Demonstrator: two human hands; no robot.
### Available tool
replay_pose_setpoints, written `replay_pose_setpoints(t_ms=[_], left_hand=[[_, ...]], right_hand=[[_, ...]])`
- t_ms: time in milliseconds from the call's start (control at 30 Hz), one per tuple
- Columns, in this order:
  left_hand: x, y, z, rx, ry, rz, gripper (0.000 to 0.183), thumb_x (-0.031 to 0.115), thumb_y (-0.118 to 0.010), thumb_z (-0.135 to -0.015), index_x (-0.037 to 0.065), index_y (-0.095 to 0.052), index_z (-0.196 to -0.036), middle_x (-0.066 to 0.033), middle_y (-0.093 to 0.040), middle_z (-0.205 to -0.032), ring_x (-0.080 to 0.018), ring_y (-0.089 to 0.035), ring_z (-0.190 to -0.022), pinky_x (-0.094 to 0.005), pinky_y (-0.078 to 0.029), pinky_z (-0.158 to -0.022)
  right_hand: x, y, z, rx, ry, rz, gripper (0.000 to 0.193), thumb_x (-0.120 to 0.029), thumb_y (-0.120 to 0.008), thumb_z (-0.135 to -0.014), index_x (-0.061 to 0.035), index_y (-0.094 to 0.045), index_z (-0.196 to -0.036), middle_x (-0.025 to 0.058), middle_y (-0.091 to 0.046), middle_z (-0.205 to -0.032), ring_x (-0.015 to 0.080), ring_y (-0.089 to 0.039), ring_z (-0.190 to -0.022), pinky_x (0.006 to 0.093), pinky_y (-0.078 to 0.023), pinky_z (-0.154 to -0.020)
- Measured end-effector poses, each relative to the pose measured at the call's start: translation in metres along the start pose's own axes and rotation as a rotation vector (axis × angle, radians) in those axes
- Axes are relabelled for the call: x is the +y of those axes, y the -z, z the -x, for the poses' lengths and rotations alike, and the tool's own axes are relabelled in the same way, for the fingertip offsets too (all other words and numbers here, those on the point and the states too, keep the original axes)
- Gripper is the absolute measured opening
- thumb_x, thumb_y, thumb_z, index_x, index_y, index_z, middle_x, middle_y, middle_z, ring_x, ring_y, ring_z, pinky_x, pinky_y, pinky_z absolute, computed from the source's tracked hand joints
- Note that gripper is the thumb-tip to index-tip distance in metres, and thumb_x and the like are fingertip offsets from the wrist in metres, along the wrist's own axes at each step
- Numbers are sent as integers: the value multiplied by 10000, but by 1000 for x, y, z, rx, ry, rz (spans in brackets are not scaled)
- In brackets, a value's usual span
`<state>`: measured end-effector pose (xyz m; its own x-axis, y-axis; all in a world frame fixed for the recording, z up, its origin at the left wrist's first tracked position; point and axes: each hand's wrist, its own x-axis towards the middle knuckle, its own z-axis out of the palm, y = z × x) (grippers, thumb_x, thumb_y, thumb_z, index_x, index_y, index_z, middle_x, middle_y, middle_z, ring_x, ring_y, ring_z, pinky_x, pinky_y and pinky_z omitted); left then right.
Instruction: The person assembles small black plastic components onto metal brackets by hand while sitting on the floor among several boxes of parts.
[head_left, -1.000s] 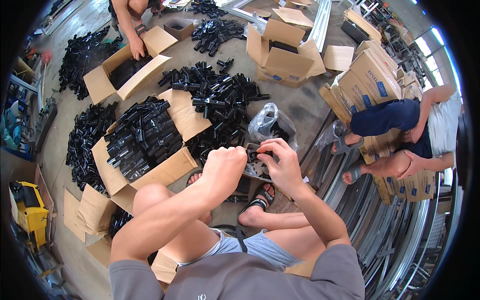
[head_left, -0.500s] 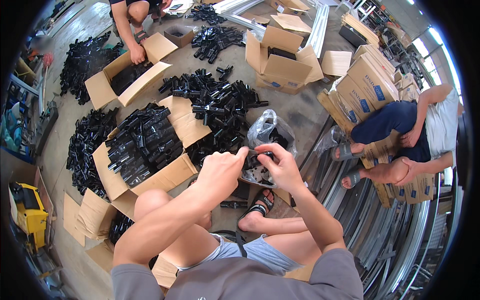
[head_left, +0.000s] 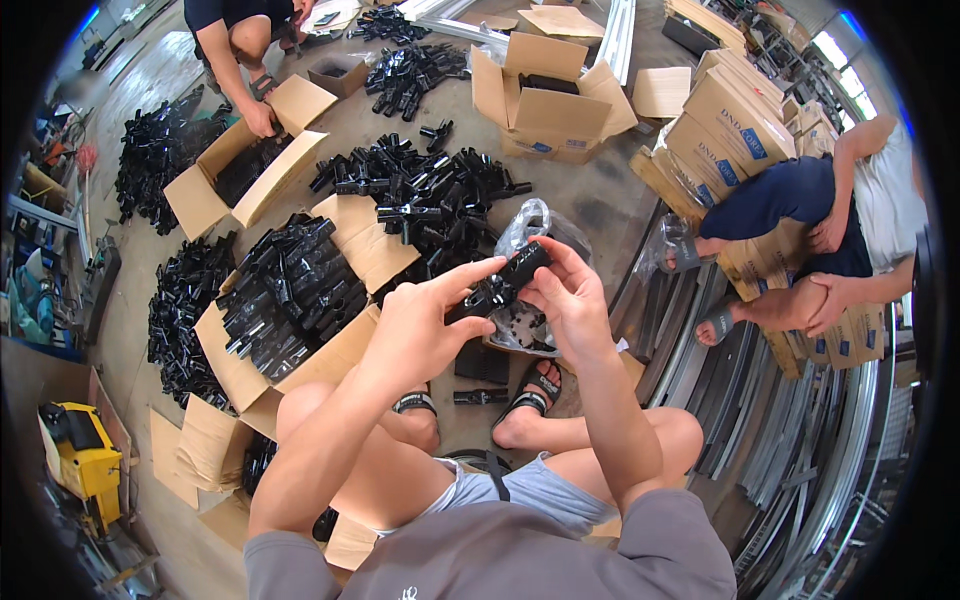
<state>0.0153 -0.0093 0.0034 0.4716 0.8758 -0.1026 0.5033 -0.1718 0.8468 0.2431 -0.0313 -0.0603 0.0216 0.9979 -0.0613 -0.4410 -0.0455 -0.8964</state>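
Note:
In front of my knees I hold a glossy black tube connector (head_left: pixel 524 263), tilted with one end up to the right. The fingers and thumb of my right hand (head_left: pixel 570 300) are closed around its upper end. My left hand (head_left: pixel 425 310) grips the lower left end between thumb and forefinger, partly covering it. Just beneath the hands stands a clear plastic bag (head_left: pixel 575 250) in a container with small dark parts. An open carton (head_left: pixel 335 350) packed with rows of black connectors is left of my hands, and a loose pile of connectors (head_left: pixel 455 200) lies beyond.
At the far left another person's hand (head_left: pixel 260 120) reaches into an open carton (head_left: pixel 185 200). Someone sits at right on stacked cartons (head_left: pixel 725 150). Long metal profiles (head_left: pixel 740 430) cover the floor at right. An open carton (head_left: pixel 555 125) stands at the back. A yellow machine (head_left: pixel 85 460) is at left.
My hands have turned the black connector so that more of it shows between them. My left fingers have opened out from a tight pinch to a wider grip. The whole view has shifted slightly.

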Motion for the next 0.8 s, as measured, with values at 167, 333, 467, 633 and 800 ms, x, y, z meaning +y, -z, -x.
replay_pose_setpoints(t_ms=[167,333,467,633,800], left_hand=[[1,2,4,-19,15,288,672,44,-829,-812,197,-645,-1440,-134,-691,-755,-91,-523,-625,-329,-501,-641],[8,4,2,-28,40,107,668,111,-843,-816,234,-642,-1441,-168,-714,-810,-175,-579,-606,-334,-506,-648],[6,0,5,2,-13,11,655,149,-846,-820,256,-644,-1435,-192,-716,-840,-253,-606,-625,-367,-518,-673],[-2,-5,6,34,-74,-43,724,138,-867,-794,316,-628,-1454,-81,-549,-661,-132,-389,-574,-316,-412,-563],[-7,-11,5,29,-84,-16,743,129,-875,-783,275,-621,-1466,-77,-537,-654,-118,-388,-587,-312,-405,-564]], right_hand=[[-5,-7,6,50,-1,61,477,-148,-716,-1004,-35,-567,-1443,40,-696,-1160,125,-672,-1041,323,-594,-904],[-5,-8,5,59,-9,71,467,-146,-720,-1002,-39,-576,-1432,47,-699,-1173,134,-675,-1049,333,-598,-909],[1,-7,8,90,-27,54,442,-133,-709,-1007,-41,-583,-1421,48,-698,-1180,138,-679,-1052,340,-600,-916],[5,-4,9,89,-17,-37,421,-138,-706,-1009,-45,-592,-1404,50,-695,-1174,150,-685,-1066,347,-603,-931],[4,-10,7,76,-14,-32,418,-144,-705,-1011,-37,-585,-1397,84,-699,-1234,161,-686,-1101,345,-599,-936]])
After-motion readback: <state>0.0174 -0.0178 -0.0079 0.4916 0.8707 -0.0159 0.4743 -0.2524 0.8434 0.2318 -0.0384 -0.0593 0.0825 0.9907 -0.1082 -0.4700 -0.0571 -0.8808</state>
